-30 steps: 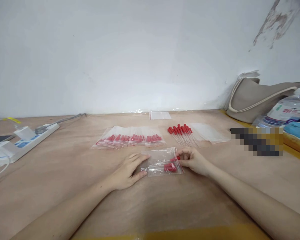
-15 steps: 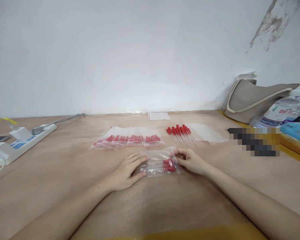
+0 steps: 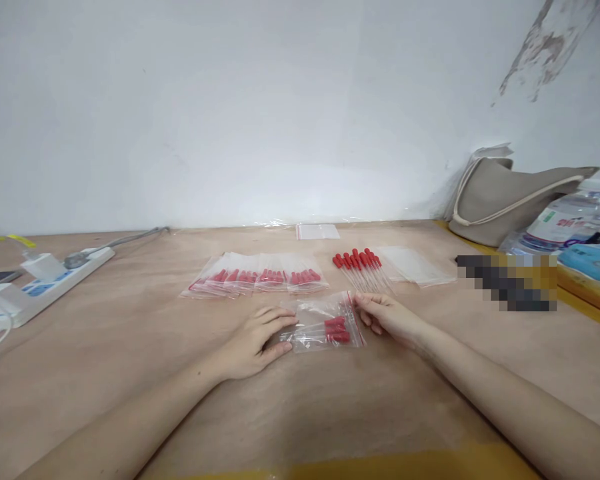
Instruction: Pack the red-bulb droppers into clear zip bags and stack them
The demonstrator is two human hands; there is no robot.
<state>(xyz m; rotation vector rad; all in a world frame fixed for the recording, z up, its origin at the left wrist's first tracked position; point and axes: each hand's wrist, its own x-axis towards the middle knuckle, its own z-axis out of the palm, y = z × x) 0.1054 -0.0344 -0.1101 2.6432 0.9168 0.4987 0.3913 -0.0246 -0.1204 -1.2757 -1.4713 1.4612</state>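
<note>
While the left hand (image 3: 255, 343) lies with thumb and fingers spread apart at the left end of a clear zip bag (image 3: 313, 310), the right hand (image 3: 386, 317) has its fingertips at the bag's upper right corner, by the red-lined edge; whether they pinch the plastic, I cannot tell. The bag lies flat on the table (image 3: 280, 413) between the two hands, and inside it are red-bulbed droppers (image 3: 336, 329), bulbs to the right, thin clear stems pointing left. Just beyond, to the left, a row of overlapping filled bags (image 3: 270, 261) shows more red bulbs through the plastic. To the right, loose droppers (image 3: 360, 260) lie fanned out beside a stack of flat bags (image 3: 413, 265). Near the wall (image 3: 280, 120) rests a single flat bag (image 3: 318, 231). Well off to the left sits a white power strip (image 3: 75, 277); at far right, a beige holdall (image 3: 515, 203) and a plastic bottle (image 3: 557, 223)
</note>
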